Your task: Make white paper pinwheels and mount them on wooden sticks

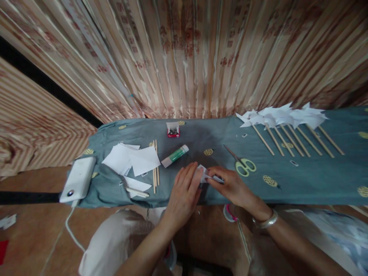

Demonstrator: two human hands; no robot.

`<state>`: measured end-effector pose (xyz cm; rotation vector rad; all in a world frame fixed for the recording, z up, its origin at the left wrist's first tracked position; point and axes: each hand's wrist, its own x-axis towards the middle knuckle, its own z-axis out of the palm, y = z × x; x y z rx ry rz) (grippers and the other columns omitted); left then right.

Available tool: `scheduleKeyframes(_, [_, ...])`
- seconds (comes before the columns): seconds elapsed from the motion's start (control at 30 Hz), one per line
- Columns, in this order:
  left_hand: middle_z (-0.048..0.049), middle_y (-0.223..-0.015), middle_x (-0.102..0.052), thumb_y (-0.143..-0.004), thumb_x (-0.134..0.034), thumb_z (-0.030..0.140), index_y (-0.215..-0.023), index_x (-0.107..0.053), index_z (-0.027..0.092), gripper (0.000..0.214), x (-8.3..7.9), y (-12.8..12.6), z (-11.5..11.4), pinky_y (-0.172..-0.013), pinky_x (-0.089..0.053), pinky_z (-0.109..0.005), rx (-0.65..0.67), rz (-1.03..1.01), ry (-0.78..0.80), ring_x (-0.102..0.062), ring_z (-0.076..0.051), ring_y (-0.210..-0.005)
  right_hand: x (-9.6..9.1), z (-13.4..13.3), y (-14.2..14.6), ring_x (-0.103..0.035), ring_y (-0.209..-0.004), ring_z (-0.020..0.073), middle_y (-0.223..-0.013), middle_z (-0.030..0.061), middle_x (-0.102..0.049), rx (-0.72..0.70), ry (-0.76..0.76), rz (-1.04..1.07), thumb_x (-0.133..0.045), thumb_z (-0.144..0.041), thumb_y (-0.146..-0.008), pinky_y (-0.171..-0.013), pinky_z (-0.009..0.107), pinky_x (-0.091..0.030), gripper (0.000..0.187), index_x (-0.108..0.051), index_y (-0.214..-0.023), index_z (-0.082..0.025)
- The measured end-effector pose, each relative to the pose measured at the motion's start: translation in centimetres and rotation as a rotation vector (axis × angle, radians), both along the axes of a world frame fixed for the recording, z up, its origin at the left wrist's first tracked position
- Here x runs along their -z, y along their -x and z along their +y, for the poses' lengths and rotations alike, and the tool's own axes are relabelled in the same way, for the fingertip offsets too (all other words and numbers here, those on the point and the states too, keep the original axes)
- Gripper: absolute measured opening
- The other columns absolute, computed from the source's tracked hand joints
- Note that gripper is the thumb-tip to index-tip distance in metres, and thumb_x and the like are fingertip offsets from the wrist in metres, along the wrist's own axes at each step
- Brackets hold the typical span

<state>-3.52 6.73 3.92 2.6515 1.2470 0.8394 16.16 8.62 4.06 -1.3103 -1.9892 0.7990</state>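
My left hand (184, 193) and my right hand (230, 186) meet at the near edge of a blue-grey cloth (301, 180), both pinching a small folded white paper piece (204, 174). The left fingers press its left side; the right fingers grip its right edge. A silver bangle (266, 221) sits on my right wrist.
A glue stick (174, 156), green-handled scissors (243, 164) and a small red box of pins (173, 130) lie behind the hands. White paper sheets (129, 159) and thin wooden sticks (155, 166) lie left. Several paper pinwheels on sticks (287, 122) lie right. A white power bank (78, 179) sits far left.
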Motion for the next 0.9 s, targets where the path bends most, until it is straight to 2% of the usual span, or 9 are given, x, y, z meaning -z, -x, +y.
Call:
scheduleKeyframes(0.17, [-0.0123, -0.128, -0.061, -0.096, -0.04, 0.013, -0.143, -0.036, 0.016, 0.048, -0.4, -1.6, 0.5, -0.1, -0.044, -0.04, 0.058, 0.018, 0.012, -0.056, -0.02, -0.116, -0.6, -0.8, -1.1, -0.068, -0.09, 0.0195, -0.09, 0.0042, -0.072, -0.026, -0.01, -0.006, -0.054, -0.02, -0.089, -0.082, 0.034, -0.053, 0.014, -0.067, -0.085, -0.022])
scheduleKeyframes(0.3, [-0.0057, -0.109, -0.069, -0.096, -0.044, 0.014, -0.126, -0.056, 0.02, 0.034, -0.6, -2.4, 0.9, -0.099, -0.042, -0.04, 0.08, 0.047, -0.003, -0.06, -0.017, -0.099, -0.6, -1.0, -3.1, -0.071, -0.091, 0.022, -0.097, 0.0067, -0.075, 0.076, -0.004, 0.058, -0.051, -0.026, -0.09, -0.082, 0.036, -0.056, 0.021, -0.072, -0.092, -0.022])
scheduleKeyframes(0.4, [-0.0024, -0.104, -0.071, -0.094, -0.051, 0.017, -0.108, -0.066, 0.023, 0.022, -0.4, -2.9, 1.3, -0.103, -0.038, -0.043, 0.108, 0.053, -0.016, -0.058, -0.017, -0.098, 0.2, -1.2, -4.4, -0.071, -0.095, 0.0227, -0.104, 0.0074, -0.075, 0.148, 0.016, 0.11, -0.049, -0.026, -0.09, -0.083, 0.037, -0.057, 0.025, -0.073, -0.097, -0.022])
scheduleKeyframes(0.6, [-0.001, -0.099, -0.073, -0.095, -0.051, 0.021, -0.096, -0.068, 0.021, 0.017, 0.6, -3.1, 1.9, -0.1, -0.038, -0.043, 0.125, 0.052, -0.051, -0.059, -0.018, -0.094, 1.7, -2.6, -4.8, -0.071, -0.097, 0.0218, -0.104, 0.0063, -0.075, 0.16, 0.003, 0.055, -0.05, -0.02, -0.089, -0.088, 0.038, -0.057, 0.025, -0.071, -0.101, -0.023])
scheduleKeyframes(0.8, [-0.0024, -0.102, -0.074, -0.096, -0.049, 0.017, -0.1, -0.066, 0.018, 0.018, 1.4, -2.0, 1.3, -0.098, -0.04, -0.041, 0.152, 0.076, -0.02, -0.064, -0.016, -0.094, 2.2, -3.9, -5.2, -0.063, -0.114, 0.0246, -0.121, 0.0116, -0.067, 0.015, -0.19, -0.204, -0.043, -0.011, -0.092, -0.098, 0.045, -0.053, 0.036, -0.062, -0.12, -0.021])
scheduleKeyframes(0.9, [-0.0042, -0.104, -0.073, -0.096, -0.047, 0.015, -0.103, -0.065, 0.017, 0.02, 1.4, -1.4, 1.0, -0.1, -0.042, -0.042, 0.147, 0.078, -0.008, -0.066, -0.016, -0.093, 2.0, -4.0, -5.3, -0.055, -0.125, 0.0283, -0.134, 0.015, -0.058, 0.003, -0.302, -0.312, -0.044, -0.007, -0.089, -0.101, 0.051, -0.05, 0.042, -0.058, -0.126, -0.021])
